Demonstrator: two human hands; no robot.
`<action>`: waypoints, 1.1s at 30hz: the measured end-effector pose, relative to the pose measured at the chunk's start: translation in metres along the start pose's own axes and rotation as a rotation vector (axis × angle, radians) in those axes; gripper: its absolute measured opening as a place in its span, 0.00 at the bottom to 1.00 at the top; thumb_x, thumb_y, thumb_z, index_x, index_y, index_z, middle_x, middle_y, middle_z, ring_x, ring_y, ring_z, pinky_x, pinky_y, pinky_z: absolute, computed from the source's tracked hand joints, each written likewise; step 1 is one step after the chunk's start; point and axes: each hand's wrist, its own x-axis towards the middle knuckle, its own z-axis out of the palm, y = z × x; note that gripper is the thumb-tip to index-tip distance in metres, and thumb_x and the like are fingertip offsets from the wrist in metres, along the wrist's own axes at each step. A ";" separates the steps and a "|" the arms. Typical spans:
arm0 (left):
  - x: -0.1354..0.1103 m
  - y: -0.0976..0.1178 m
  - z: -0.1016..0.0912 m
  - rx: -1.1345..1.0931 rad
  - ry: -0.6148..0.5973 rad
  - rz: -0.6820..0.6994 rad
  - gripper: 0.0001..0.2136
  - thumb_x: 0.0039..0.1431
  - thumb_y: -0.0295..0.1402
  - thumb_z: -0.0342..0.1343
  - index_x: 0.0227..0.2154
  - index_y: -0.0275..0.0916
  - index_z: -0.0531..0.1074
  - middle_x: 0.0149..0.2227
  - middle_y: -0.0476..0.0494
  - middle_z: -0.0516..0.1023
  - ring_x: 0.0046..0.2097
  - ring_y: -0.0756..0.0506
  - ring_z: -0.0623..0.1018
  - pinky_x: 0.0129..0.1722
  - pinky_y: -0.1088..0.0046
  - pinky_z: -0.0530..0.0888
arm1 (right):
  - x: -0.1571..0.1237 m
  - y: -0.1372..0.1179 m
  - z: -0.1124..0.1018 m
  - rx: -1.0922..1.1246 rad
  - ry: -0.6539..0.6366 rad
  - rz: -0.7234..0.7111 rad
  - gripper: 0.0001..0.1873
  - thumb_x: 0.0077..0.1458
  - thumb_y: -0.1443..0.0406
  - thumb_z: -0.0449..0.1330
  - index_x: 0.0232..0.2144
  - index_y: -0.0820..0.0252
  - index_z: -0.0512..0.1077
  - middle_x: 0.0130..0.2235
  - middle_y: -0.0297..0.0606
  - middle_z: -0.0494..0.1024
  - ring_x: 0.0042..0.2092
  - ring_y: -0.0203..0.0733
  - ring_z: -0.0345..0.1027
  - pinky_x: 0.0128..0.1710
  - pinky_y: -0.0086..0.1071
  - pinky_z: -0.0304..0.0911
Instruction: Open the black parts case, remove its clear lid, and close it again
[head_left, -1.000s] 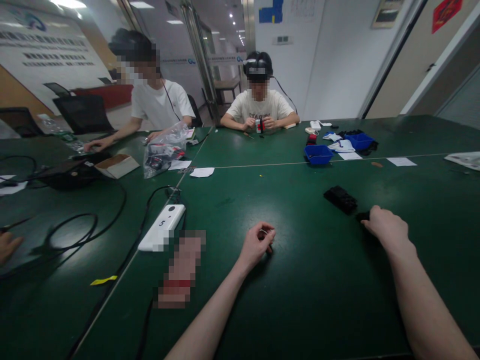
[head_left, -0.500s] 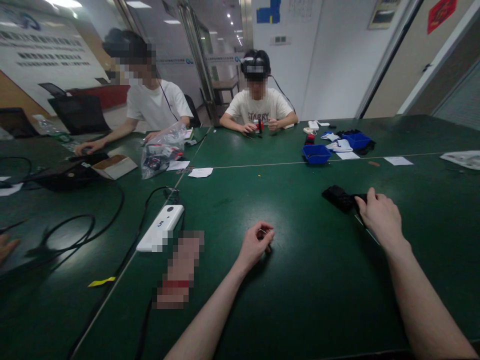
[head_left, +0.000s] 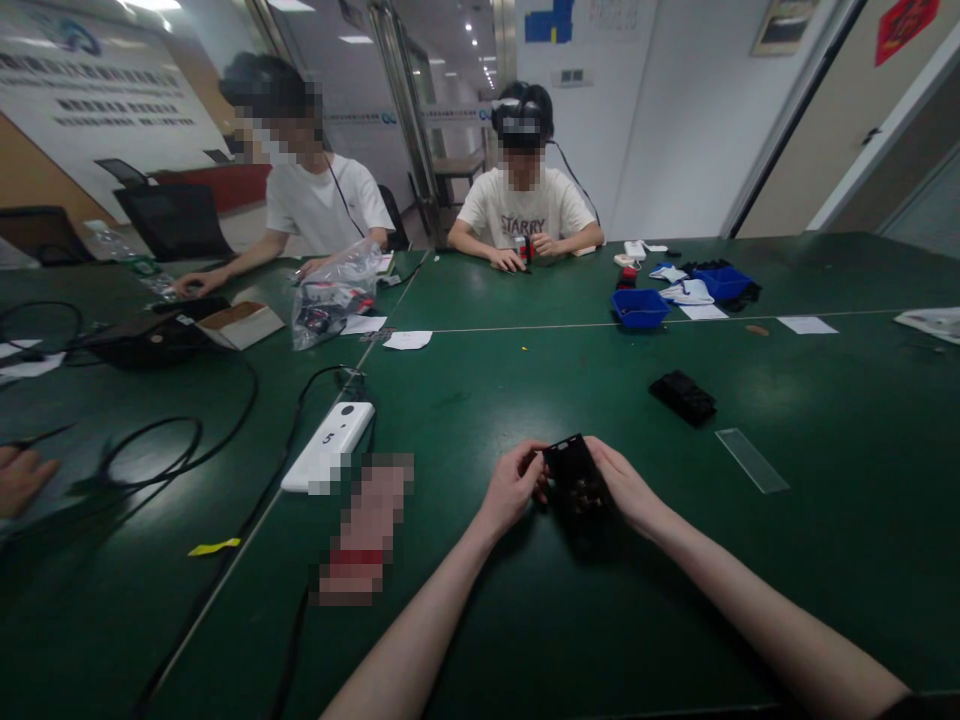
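Above the green table, a black rectangular piece [head_left: 579, 480] with an open-looking face and small rounded shapes is held between my two hands. My right hand [head_left: 622, 480] grips it along its right side, fingers closed. At the upper left corner my left hand [head_left: 516, 485] has its curled fingers against the edge; whether they also hold something small is hidden. Farther right lies a black ridged block [head_left: 682, 397]. A clear flat strip [head_left: 751, 460] rests on the table just nearer than that block.
To the left are a white power bank [head_left: 328, 447] marked 5, a blurred-out reddish item [head_left: 367, 530], black cables [head_left: 199, 440] and a yellow strip [head_left: 214, 547]. Blue trays [head_left: 640, 308] stand at the far right. Two people [head_left: 521, 215] sit across; another person's hand [head_left: 26, 480] shows at left.
My right hand has come left from beside the ridged block, bringing the black rectangular piece to my left hand. The clear strip now lies uncovered. The view has shifted slightly.
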 end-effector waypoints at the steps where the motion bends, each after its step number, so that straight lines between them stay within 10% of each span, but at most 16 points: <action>1: 0.000 0.000 0.000 0.004 0.002 0.009 0.12 0.55 0.38 0.49 0.37 0.34 0.67 0.22 0.51 0.68 0.20 0.53 0.70 0.19 0.78 0.69 | -0.001 0.003 0.006 0.064 -0.009 0.022 0.23 0.56 0.49 0.46 0.39 0.60 0.68 0.36 0.37 0.74 0.38 0.40 0.68 0.38 0.33 0.62; 8: -0.002 -0.002 -0.002 -0.046 0.036 0.019 0.13 0.57 0.40 0.46 0.37 0.36 0.65 0.19 0.54 0.67 0.17 0.54 0.68 0.16 0.81 0.65 | -0.005 0.010 0.021 0.313 0.037 0.164 0.19 0.53 0.50 0.52 0.37 0.58 0.65 0.32 0.35 0.73 0.33 0.39 0.68 0.34 0.32 0.63; 18: -0.001 -0.001 -0.001 0.099 0.117 0.033 0.11 0.53 0.38 0.53 0.31 0.35 0.68 0.19 0.53 0.66 0.18 0.54 0.66 0.17 0.80 0.64 | 0.005 0.008 0.002 -0.359 0.008 -0.144 0.12 0.56 0.63 0.48 0.38 0.60 0.69 0.39 0.39 0.75 0.42 0.40 0.68 0.44 0.34 0.61; 25: 0.001 -0.001 -0.001 0.140 0.129 0.008 0.10 0.52 0.38 0.52 0.30 0.35 0.69 0.18 0.53 0.66 0.17 0.54 0.66 0.17 0.79 0.63 | 0.009 -0.022 -0.059 -0.945 0.337 -0.232 0.14 0.56 0.62 0.48 0.33 0.60 0.73 0.37 0.42 0.78 0.38 0.43 0.70 0.40 0.34 0.63; 29: 0.000 0.001 -0.001 0.141 0.116 -0.007 0.10 0.53 0.38 0.52 0.30 0.35 0.68 0.18 0.53 0.67 0.17 0.53 0.67 0.16 0.79 0.64 | 0.005 -0.033 -0.109 -1.211 0.665 0.023 0.18 0.57 0.58 0.46 0.38 0.60 0.72 0.37 0.45 0.77 0.36 0.47 0.71 0.33 0.36 0.64; 33: 0.000 0.001 -0.001 0.134 0.123 -0.004 0.10 0.52 0.39 0.53 0.30 0.35 0.68 0.19 0.53 0.67 0.17 0.53 0.67 0.16 0.80 0.63 | -0.004 -0.024 -0.151 -1.361 0.637 0.308 0.22 0.56 0.57 0.47 0.46 0.65 0.67 0.44 0.53 0.73 0.43 0.53 0.69 0.34 0.41 0.66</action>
